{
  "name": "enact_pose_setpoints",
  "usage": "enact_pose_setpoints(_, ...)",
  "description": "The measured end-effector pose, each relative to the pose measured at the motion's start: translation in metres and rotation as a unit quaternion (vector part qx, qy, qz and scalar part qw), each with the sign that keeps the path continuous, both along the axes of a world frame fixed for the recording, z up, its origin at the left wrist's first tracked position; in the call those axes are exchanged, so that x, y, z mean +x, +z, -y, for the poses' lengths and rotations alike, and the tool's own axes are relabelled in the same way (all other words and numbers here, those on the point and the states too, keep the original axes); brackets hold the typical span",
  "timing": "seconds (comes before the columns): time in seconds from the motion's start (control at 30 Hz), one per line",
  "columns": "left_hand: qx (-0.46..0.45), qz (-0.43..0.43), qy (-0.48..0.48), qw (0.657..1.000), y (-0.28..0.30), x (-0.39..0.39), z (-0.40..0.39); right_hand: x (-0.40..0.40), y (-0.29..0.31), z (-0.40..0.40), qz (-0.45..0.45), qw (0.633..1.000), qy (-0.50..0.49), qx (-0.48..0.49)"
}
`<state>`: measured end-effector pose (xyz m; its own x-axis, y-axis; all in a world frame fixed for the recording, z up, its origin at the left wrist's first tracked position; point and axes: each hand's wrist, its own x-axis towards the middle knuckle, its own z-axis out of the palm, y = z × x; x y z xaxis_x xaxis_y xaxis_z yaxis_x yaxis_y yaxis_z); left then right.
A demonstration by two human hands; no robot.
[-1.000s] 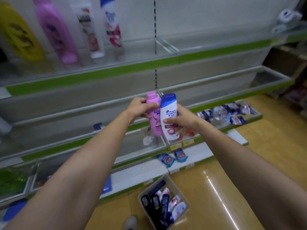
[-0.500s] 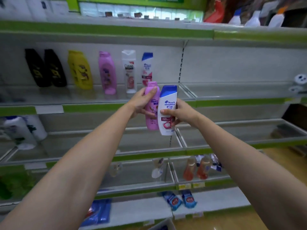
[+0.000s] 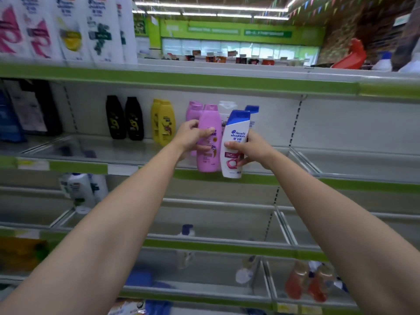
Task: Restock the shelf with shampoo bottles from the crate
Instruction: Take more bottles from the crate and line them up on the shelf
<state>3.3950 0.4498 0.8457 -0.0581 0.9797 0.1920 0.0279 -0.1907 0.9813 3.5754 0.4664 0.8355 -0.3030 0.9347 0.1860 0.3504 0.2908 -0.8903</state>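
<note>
Raising both bottles up from low near the crate: left hand (image 3: pixel 190 135) gripping pink bottle (image 3: pixel 208 142), right hand (image 3: pixel 246 148) gripping white shampoo bottle (image 3: pixel 236 144), now level with shelf (image 3: pixel 318 176) just beyond matching stock. Placement likely next.

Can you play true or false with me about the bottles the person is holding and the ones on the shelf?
1. The left hand holds a pink bottle. True.
2. The right hand holds a yellow bottle. False: it holds a white bottle with a blue cap.
3. Two black bottles stand on the shelf. True.
4. Both held bottles already stand on the shelf. False: both are in the hands, in front of it.
</note>
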Motion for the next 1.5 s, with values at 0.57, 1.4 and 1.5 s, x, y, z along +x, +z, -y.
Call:
enact_pose_setpoints(0.57, -0.008, -0.065, 0.025, 0.998, -0.016, -0.051, -0.069, -0.049, -0.011, -0.074, 0.008, 0.999, -0.043, -0.004)
enact_pose_setpoints(1.4, -0.005, -0.102, 0.109, 0.989, -0.02, -0.009, -0.032, -0.011, -0.009, -0.055, -0.015, 0.998, -0.056, -0.011)
enact_pose_setpoints(1.5, -0.004, -0.134, 0.087, 0.987, -0.018, 0.012, -0.028, 0.001, -0.007, -0.051, -0.019, 0.998, -0.059, -0.016)
